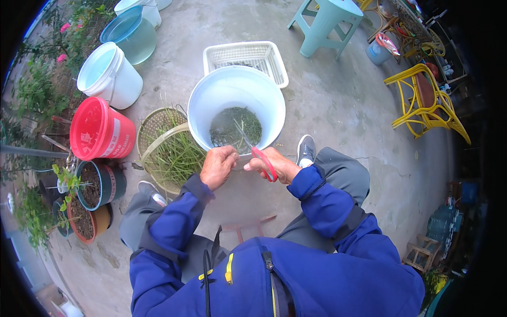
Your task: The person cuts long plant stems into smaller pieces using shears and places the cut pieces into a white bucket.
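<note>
My right hand (279, 165) grips a pair of scissors (265, 164) by the red handles. Its metal blades are parted and reach over the near rim of a white bucket (198, 108). Cut green grass (236, 126) lies at the bottom of that bucket. Just left of the scissors, my left hand (218, 166) is closed in a pinch at the near rim; whatever its fingers hold is too small to make out. Beside the bucket on the left stands a woven basket (150, 127) with an arched handle, heaped with long green stalks (177, 158).
A white plastic crate (219, 51) sits behind the bucket. Along the left stand a red bucket (119, 132), a white bucket (127, 84), a blue tub (138, 45) and plant pots (113, 185). A pale green stool (328, 24) and yellow chair (426, 98) are at right.
</note>
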